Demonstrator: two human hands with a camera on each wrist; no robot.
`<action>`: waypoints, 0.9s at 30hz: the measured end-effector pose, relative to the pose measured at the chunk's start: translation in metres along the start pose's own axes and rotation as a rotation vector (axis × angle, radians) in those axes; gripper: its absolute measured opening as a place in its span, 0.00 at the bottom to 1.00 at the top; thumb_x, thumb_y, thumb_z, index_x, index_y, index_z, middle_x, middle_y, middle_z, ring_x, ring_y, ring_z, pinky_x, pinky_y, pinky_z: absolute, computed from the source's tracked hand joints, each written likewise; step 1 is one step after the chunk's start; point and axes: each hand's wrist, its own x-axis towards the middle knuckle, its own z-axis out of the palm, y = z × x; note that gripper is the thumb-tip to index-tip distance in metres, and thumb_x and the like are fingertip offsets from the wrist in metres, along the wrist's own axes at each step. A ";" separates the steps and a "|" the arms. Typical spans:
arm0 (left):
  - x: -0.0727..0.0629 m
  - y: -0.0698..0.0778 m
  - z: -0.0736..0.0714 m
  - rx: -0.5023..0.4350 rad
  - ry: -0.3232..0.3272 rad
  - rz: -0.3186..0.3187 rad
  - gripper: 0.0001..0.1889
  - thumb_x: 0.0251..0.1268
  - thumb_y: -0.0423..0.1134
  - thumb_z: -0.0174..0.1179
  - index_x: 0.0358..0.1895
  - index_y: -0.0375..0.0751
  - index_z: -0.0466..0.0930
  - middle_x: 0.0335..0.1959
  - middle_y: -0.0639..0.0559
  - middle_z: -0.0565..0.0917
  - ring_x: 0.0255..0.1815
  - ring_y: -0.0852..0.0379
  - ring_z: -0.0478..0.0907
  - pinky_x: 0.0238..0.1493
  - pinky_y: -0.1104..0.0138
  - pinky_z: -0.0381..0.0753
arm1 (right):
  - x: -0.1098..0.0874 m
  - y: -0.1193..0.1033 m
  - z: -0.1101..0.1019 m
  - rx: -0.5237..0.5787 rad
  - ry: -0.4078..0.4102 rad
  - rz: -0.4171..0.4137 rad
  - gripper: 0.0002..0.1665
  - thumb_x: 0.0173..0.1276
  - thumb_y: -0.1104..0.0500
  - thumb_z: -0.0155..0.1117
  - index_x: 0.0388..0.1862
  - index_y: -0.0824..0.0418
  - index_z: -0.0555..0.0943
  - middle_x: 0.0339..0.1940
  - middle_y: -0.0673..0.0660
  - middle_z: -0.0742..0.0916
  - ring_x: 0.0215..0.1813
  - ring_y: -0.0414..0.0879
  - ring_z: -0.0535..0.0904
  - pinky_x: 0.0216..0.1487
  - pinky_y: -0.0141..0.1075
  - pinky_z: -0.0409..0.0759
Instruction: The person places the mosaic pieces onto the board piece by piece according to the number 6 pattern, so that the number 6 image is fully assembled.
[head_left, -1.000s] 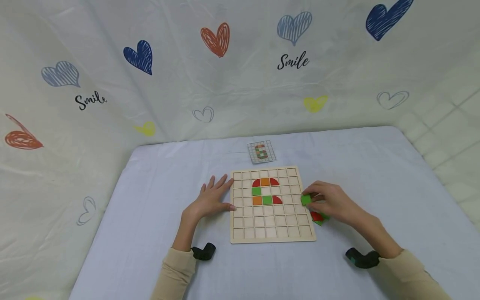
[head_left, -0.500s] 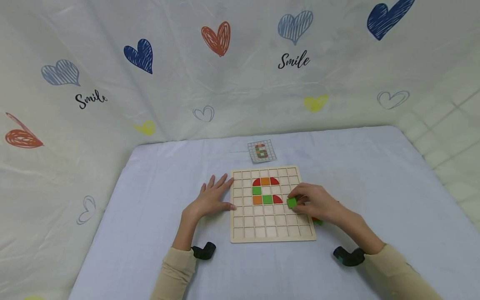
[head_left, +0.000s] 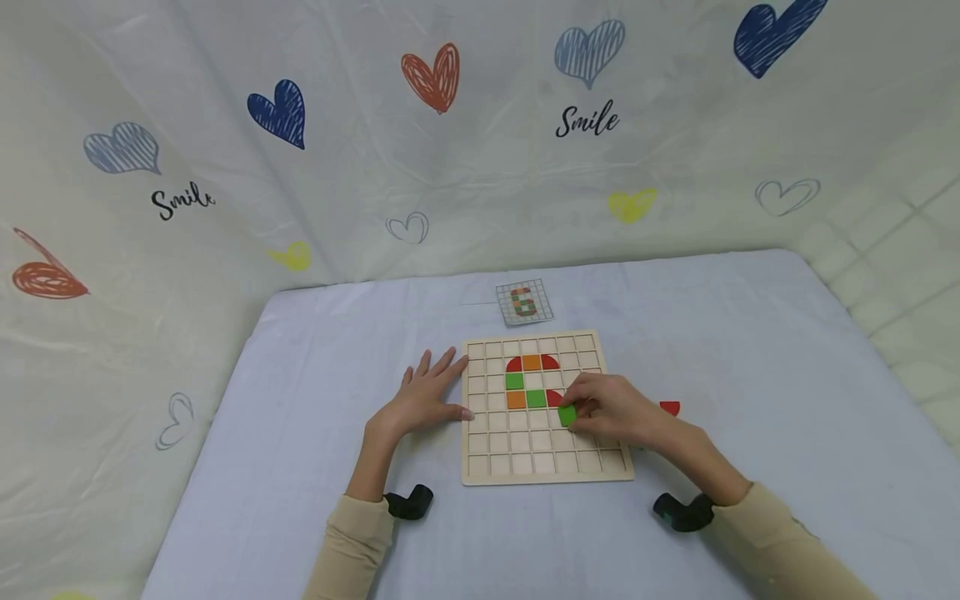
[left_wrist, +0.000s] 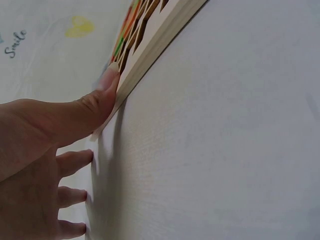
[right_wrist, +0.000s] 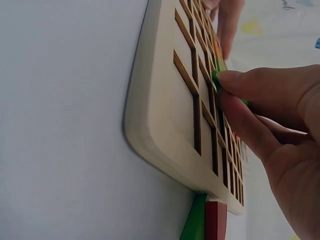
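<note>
A wooden grid board lies on the table with red, orange and green tiles set in several of its cells. Between thumb and fingers my right hand pinches a green square tile, just below the red quarter-round tile. In the right wrist view the green tile is mostly covered by the fingertips. My left hand rests at the board's left edge, fingers spread and thumb touching the rim. The left wrist view shows that thumb against the board's side.
Behind the board lies a small pattern card with a coloured figure on a grid. A red piece shows beyond the right forearm. Against the board's edge sit a green piece and a red piece. A white cloth covers the table.
My right hand has moved left from the board's right edge to over its cells, carrying the green tile. The red piece beyond the forearm has come into view. The left hand stays put.
</note>
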 end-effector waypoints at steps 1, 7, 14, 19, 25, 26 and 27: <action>0.000 0.000 0.000 -0.002 0.001 0.000 0.50 0.62 0.58 0.71 0.84 0.55 0.53 0.87 0.52 0.46 0.86 0.37 0.30 0.81 0.36 0.34 | 0.001 0.000 0.001 -0.009 -0.004 -0.004 0.14 0.60 0.64 0.78 0.45 0.63 0.89 0.42 0.53 0.87 0.37 0.40 0.81 0.40 0.31 0.85; -0.002 0.002 -0.001 -0.010 0.004 -0.002 0.50 0.62 0.58 0.71 0.84 0.55 0.54 0.86 0.51 0.47 0.86 0.37 0.31 0.81 0.36 0.34 | 0.003 -0.002 0.006 -0.067 0.010 -0.057 0.14 0.59 0.63 0.80 0.44 0.63 0.90 0.41 0.52 0.85 0.37 0.40 0.77 0.36 0.28 0.81; -0.003 0.004 -0.003 -0.013 -0.001 0.000 0.50 0.62 0.57 0.71 0.84 0.54 0.54 0.86 0.51 0.47 0.86 0.36 0.31 0.81 0.36 0.34 | 0.004 -0.002 0.013 -0.097 0.046 -0.110 0.14 0.57 0.66 0.80 0.43 0.64 0.90 0.40 0.53 0.85 0.35 0.39 0.77 0.35 0.27 0.80; -0.003 0.004 -0.003 -0.016 -0.003 0.001 0.50 0.62 0.57 0.71 0.84 0.53 0.54 0.86 0.50 0.47 0.86 0.36 0.32 0.81 0.36 0.35 | 0.002 -0.002 0.014 -0.105 0.052 -0.113 0.16 0.57 0.65 0.81 0.45 0.64 0.90 0.40 0.54 0.85 0.36 0.40 0.77 0.34 0.27 0.80; -0.003 0.004 -0.002 -0.016 -0.001 0.005 0.50 0.62 0.57 0.71 0.84 0.53 0.54 0.86 0.50 0.47 0.86 0.35 0.32 0.80 0.35 0.35 | -0.001 -0.003 0.012 -0.108 0.053 -0.129 0.15 0.58 0.67 0.80 0.45 0.64 0.89 0.40 0.54 0.85 0.36 0.42 0.78 0.35 0.28 0.80; -0.003 0.003 -0.002 -0.015 -0.002 0.004 0.50 0.62 0.57 0.71 0.84 0.54 0.54 0.86 0.50 0.47 0.86 0.35 0.32 0.81 0.35 0.35 | -0.002 -0.003 0.012 -0.109 0.053 -0.134 0.15 0.58 0.67 0.79 0.44 0.64 0.89 0.40 0.54 0.85 0.35 0.41 0.78 0.35 0.28 0.80; -0.003 0.003 -0.001 -0.015 0.000 0.006 0.50 0.62 0.57 0.71 0.84 0.54 0.54 0.86 0.50 0.47 0.86 0.35 0.32 0.80 0.35 0.35 | -0.002 -0.003 0.011 -0.109 0.056 -0.139 0.14 0.58 0.67 0.79 0.44 0.64 0.89 0.39 0.54 0.85 0.35 0.41 0.78 0.35 0.29 0.81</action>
